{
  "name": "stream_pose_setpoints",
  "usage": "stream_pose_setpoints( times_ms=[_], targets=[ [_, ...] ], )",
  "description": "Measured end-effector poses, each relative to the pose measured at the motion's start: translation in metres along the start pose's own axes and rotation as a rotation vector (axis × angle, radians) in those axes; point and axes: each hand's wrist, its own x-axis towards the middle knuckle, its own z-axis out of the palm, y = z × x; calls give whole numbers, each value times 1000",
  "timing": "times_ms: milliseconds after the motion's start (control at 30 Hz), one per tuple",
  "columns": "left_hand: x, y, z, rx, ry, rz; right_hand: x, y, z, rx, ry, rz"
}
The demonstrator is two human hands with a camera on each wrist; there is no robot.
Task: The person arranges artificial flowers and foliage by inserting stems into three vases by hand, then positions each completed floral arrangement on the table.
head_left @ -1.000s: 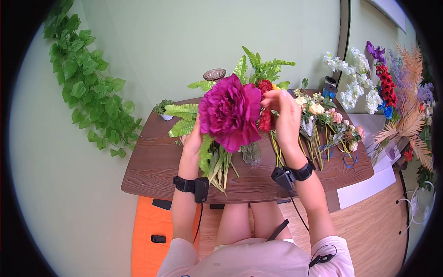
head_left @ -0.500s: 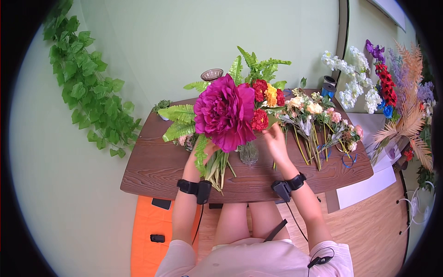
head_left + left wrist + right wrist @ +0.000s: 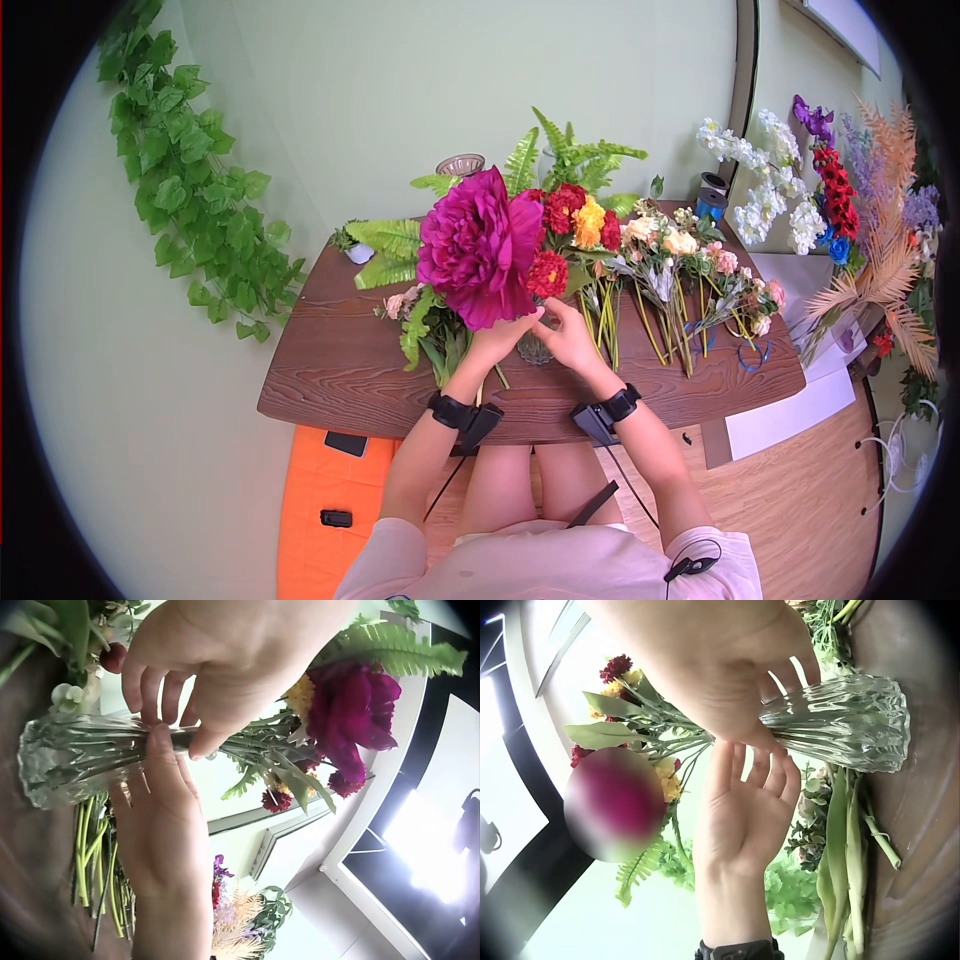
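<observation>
The left hand (image 3: pixel 503 337) curved loosely round the neck of the glass vase (image 3: pixel 534 350), and the right hand (image 3: pixel 569 337) gripped it from 3 o'clock. The vase stood mid-table (image 3: pixel 335 375), stems inside, a magenta bloom (image 3: pixel 478 248) at 11 o'clock, cream flowers (image 3: pixel 680 242) at 2 o'clock

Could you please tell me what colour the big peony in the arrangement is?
The peony is deep magenta-purple; it shows best in the head view.
</observation>
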Motion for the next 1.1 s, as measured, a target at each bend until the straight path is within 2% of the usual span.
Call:
stream_pose_setpoints(
  times_ms=[67,100,167,200,267,300,367,400,467,600,633,700,767,800,867,900,1000,1033,1100],
  targets=[
    [13,-21,4,-72,-7,194,-2,-12,-1,-42,13,22],
    [13,-25,7,-74,-5,191,-2,-16,-1,-20,47,-6],
    [13,-29,12,-178,133,410,-3,-14,1,2,75,-34],
    [12,-30,10,-181,138,408,-2,-9,2,-71,101,-83],
    [9,-29,1,-191,-38,315,-2,-7,1,-144,120,-136],
    [6,-28,-5,-195,-31,315,-2,-8,-2,-175,95,-109],
    [-1,-27,-18,-16,-102,243,-1,-16,-7,-209,63,-87],
    [-2,-35,-22,-23,-94,242,1,-24,-11,-178,13,-17],
    [-9,-58,-30,-250,38,334,5,-44,-18,-208,-33,82],
    [-37,-71,-73,-295,76,282,22,-67,-27,-183,27,31],
    [-45,-80,-84,-270,100,262,30,-77,-31,-148,-19,99],
    [-56,-107,-98,-287,147,225,50,-86,-30,-126,6,38],
    [-69,-131,-107,-289,271,191,70,-109,-23,-92,65,-77],
    [-76,-140,-110,-291,277,190,86,-106,-17,-96,53,-145],
    [-89,-157,-114,-227,434,125,110,-114,-2,-47,53,-137],
    [-95,-159,-114,-230,440,123,121,-120,8,0,56,-124],
    [-105,-173,-119,155,659,231,155,-129,50,146,32,-128],
    [-107,-182,-120,154,668,231,170,-125,66,148,25,-135],
    [-109,-178,-120,397,759,301,197,-101,104,50,35,-109]
  ],
)
